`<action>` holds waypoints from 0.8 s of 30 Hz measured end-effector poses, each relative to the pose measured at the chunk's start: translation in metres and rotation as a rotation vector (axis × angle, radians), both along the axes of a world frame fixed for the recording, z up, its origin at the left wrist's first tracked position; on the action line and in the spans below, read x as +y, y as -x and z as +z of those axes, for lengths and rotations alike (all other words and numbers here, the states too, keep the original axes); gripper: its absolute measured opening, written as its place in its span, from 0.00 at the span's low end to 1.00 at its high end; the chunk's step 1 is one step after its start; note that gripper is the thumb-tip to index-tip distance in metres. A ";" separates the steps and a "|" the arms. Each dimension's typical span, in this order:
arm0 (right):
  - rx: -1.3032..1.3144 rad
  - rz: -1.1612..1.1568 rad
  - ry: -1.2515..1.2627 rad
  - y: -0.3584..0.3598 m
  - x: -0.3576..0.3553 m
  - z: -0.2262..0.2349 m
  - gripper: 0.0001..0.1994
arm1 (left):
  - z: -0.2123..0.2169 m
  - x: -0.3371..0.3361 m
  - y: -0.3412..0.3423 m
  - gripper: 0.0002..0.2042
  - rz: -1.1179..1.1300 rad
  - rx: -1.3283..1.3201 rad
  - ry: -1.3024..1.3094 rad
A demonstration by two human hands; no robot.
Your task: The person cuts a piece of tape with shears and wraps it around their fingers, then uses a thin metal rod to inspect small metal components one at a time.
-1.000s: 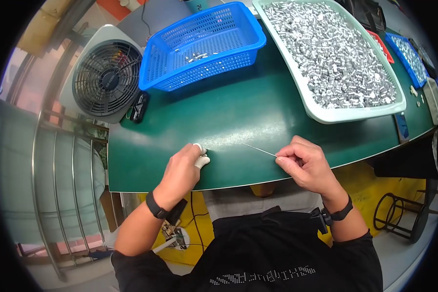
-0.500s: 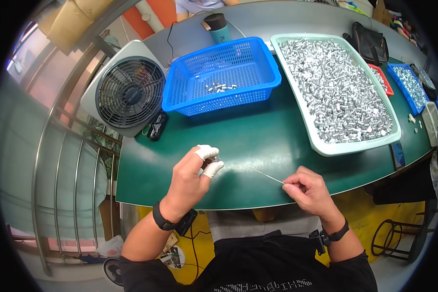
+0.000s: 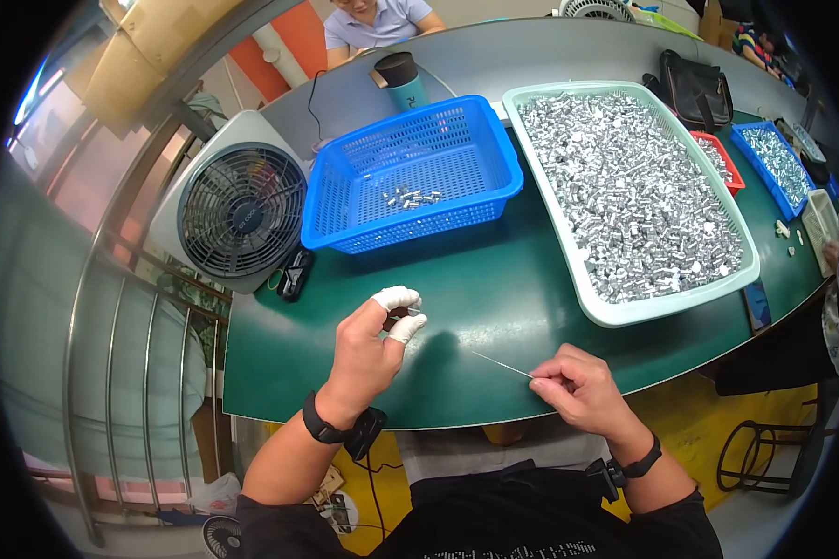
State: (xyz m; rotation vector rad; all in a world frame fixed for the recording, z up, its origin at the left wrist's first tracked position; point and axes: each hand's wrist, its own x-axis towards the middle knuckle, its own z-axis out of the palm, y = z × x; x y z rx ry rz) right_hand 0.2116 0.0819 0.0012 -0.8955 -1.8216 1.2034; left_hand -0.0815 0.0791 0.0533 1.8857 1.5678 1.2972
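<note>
the person's left hand (image 3: 365, 352) hangs above the green table (image 3: 280, 363) near the centre of the frame, white covers (image 3: 405, 329) on its thumb and forefinger. the tips are nearly together, pinched on a small silvery piece (image 3: 414, 310) — too small and too hidden for me to tell its shape. lower and to the right, the right hand (image 3: 580, 389) has its thumb and forefinger closed on one end of a thin rod (image 3: 502, 363), whose free end points up and left toward the middle of the frame, well apart from the left hand's tips.

above the hands, left of the top centre, sits a blue basket (image 3: 410, 224) with a few loose metal bits (image 3: 410, 198) on its floor. at the upper right a pale green tray (image 3: 657, 310) is heaped with silvery metal parts (image 3: 634, 200) — a red tray (image 3: 735, 177) lies just beyond its right side. a fan (image 3: 242, 216) stands at the left, near the basket, and at the top edge another person (image 3: 396, 33) is seated.
</note>
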 end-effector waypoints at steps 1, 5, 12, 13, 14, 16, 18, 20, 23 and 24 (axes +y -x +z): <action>-0.001 -0.007 0.000 0.000 0.001 0.000 0.02 | 0.001 0.003 -0.001 0.11 -0.007 -0.001 0.000; -0.019 0.011 -0.078 0.000 0.002 -0.004 0.04 | 0.021 0.016 0.000 0.11 -0.020 0.095 -0.001; 0.085 0.037 -0.157 0.002 0.002 -0.008 0.04 | 0.070 0.125 0.022 0.12 0.122 0.459 0.029; 0.081 0.020 -0.158 0.003 0.000 -0.010 0.04 | 0.067 0.139 0.033 0.12 0.105 0.456 0.025; 0.079 0.043 -0.159 0.002 -0.001 -0.010 0.04 | 0.064 0.154 0.044 0.13 0.148 0.590 0.133; 0.088 0.088 -0.158 0.000 -0.001 -0.012 0.04 | 0.064 0.169 0.035 0.14 0.176 0.730 0.232; 0.091 0.076 -0.146 -0.004 0.000 -0.014 0.04 | 0.064 0.173 0.019 0.15 0.176 0.853 0.220; 0.106 0.100 -0.118 -0.005 -0.001 -0.016 0.04 | 0.073 0.175 -0.002 0.15 0.164 0.914 0.208; 0.109 0.078 -0.113 -0.005 0.001 -0.020 0.04 | 0.090 0.170 -0.068 0.17 -0.086 0.726 0.197; 0.112 0.080 -0.116 -0.008 0.001 -0.020 0.04 | 0.094 0.170 -0.090 0.17 -0.244 0.732 0.169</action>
